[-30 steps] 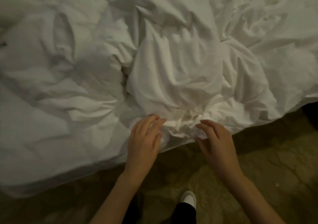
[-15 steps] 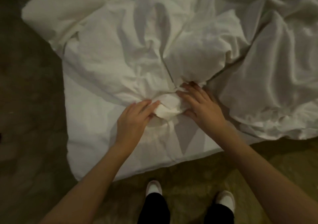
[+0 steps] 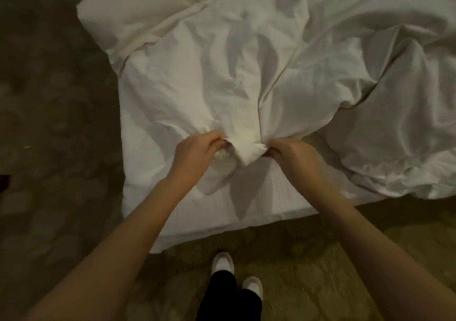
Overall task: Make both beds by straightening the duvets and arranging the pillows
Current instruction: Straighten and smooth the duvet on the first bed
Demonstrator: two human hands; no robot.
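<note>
No readable text, label, brand, number or sign anywhere in the head view.

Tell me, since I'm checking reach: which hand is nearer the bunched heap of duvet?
Right. The right hand sits just beside the bunched heap; the left hand is farther away across the pinched corner.

The duvet (image 3: 271, 73) is white matt cloth, soft and heavily creased. The floor (image 3: 49, 123) looks like dull, mottled brownish carpet.

White bed (image 3: 192, 212), rumpled duvet (image 3: 320, 78) on it, carpet (image 3: 49, 123)
</note>
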